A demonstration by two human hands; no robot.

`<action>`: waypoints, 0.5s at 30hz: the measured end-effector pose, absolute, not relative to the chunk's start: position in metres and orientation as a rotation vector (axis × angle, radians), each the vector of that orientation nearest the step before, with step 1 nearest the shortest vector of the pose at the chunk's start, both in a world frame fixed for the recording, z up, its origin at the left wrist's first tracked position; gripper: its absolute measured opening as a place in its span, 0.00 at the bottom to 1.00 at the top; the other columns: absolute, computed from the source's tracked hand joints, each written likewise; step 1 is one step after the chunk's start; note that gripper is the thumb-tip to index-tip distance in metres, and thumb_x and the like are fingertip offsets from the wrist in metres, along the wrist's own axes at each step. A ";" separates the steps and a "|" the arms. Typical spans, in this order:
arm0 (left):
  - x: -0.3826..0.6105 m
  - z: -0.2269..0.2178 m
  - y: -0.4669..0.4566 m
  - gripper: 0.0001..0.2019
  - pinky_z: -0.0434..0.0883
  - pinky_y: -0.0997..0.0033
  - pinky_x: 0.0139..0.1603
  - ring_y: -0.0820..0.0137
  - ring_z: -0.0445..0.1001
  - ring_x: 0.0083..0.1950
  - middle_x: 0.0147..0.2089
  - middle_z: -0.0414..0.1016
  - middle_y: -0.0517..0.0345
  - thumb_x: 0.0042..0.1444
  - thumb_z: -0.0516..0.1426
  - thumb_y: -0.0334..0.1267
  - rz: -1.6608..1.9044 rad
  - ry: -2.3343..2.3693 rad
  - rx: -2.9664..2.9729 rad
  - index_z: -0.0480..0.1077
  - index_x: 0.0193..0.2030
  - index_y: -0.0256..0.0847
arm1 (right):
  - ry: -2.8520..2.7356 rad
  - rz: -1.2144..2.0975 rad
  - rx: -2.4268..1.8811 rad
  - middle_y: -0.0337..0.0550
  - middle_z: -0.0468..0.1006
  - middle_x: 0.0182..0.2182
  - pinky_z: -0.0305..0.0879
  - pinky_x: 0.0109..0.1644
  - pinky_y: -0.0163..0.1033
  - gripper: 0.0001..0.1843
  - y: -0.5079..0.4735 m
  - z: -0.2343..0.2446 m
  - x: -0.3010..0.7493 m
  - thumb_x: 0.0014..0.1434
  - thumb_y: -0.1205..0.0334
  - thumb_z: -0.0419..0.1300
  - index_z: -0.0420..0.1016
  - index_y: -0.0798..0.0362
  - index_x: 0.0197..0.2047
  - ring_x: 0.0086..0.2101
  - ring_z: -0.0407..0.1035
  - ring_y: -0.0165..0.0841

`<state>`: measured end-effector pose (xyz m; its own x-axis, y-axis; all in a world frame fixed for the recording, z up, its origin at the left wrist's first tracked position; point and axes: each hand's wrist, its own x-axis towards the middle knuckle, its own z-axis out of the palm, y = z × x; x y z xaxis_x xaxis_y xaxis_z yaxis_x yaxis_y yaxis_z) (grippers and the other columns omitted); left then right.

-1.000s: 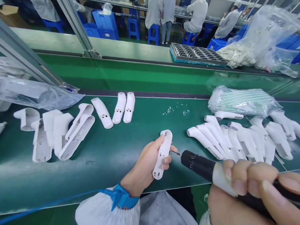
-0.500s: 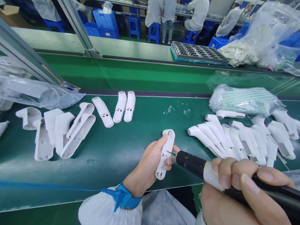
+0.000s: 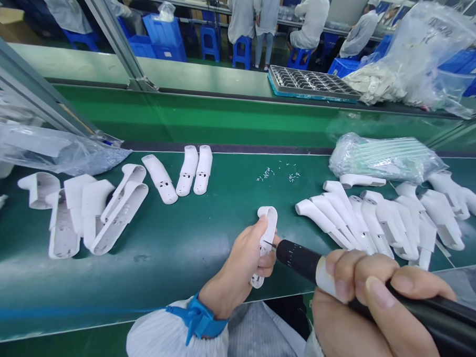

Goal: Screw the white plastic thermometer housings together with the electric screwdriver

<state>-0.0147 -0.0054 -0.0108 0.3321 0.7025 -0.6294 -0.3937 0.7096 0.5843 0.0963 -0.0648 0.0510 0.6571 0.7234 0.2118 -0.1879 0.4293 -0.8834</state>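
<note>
**Left hand** (image 3: 247, 258): closed, fingers curled around a white plastic housing shell (image 3: 267, 235), thumb pressed against it. The shell stands upright in my grip, above the green belt table (image 3: 186, 287).

**Right hand** (image 3: 358, 310): closed in a full wrap around a black electric screwdriver (image 3: 299, 260), thumb lying along the barrel. A white wrap (image 3: 325, 279) sits just ahead of my fingers. The thin bit (image 3: 270, 243) reaches the side of the shell, beside my left fingers.

**Left wrist:** blue strap (image 3: 198, 320) over a gathered white cuff (image 3: 175, 341), with a blue cord (image 3: 78, 311) running off toward the left.

**Ahead of left hand:** 3 white shells (image 3: 188, 171) lying side by side, and beyond the hand, tiny white bits (image 3: 266, 173) scattered on the belt.

**Left of left hand:** a loose group of white gun-shaped housings (image 3: 90, 214), with a clear plastic bag (image 3: 53, 152) beyond.

**Ahead of right hand:** a close-packed group of white gun-shaped housings (image 3: 358, 220), with a bagged bundle of swabs (image 3: 381, 158) behind.

**Far ahead of both hands:** a metal tray (image 3: 313, 83) on a second belt, and 1 co-worker (image 3: 314, 21) seated on a blue stool.
</note>
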 end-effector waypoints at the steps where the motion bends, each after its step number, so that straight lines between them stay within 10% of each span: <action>1: -0.014 -0.011 -0.005 0.27 0.48 0.82 0.18 0.84 0.52 0.19 0.29 0.65 0.64 0.57 0.65 0.63 0.730 0.997 0.361 0.70 0.39 0.37 | -0.651 0.601 -0.965 0.32 0.64 0.21 0.70 0.30 0.40 0.13 -0.063 0.051 0.097 0.51 0.73 0.64 0.66 0.47 0.34 0.22 0.60 0.28; 9: -0.025 -0.010 0.006 0.22 0.60 0.73 0.22 0.78 0.58 0.20 0.30 0.68 0.62 0.66 0.57 0.61 0.613 1.163 0.872 0.65 0.39 0.43 | -0.528 0.572 -0.851 0.33 0.61 0.18 0.59 0.24 0.36 0.07 -0.017 0.048 0.116 0.48 0.67 0.62 0.68 0.50 0.31 0.18 0.56 0.27; 12: -0.036 -0.020 0.007 0.17 0.75 0.55 0.45 0.60 0.77 0.41 0.44 0.76 0.46 0.71 0.49 0.50 0.757 1.495 1.300 0.68 0.52 0.40 | -0.460 0.457 -0.836 0.32 0.62 0.19 0.60 0.27 0.36 0.11 0.017 0.041 0.137 0.44 0.67 0.62 0.64 0.51 0.30 0.19 0.57 0.27; 15: -0.042 -0.038 0.005 0.22 0.70 0.40 0.60 0.47 0.70 0.61 0.62 0.70 0.33 0.70 0.47 0.41 0.943 1.741 1.551 0.62 0.65 0.34 | -0.441 0.399 -0.819 0.31 0.60 0.19 0.63 0.31 0.36 0.14 0.056 0.031 0.155 0.42 0.66 0.63 0.60 0.51 0.30 0.20 0.58 0.26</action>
<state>-0.0420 0.0049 -0.0384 -0.1215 0.9925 0.0124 0.5525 0.0572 0.8315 0.1549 0.0555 0.0311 0.8377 0.4999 0.2199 -0.1684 0.6195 -0.7667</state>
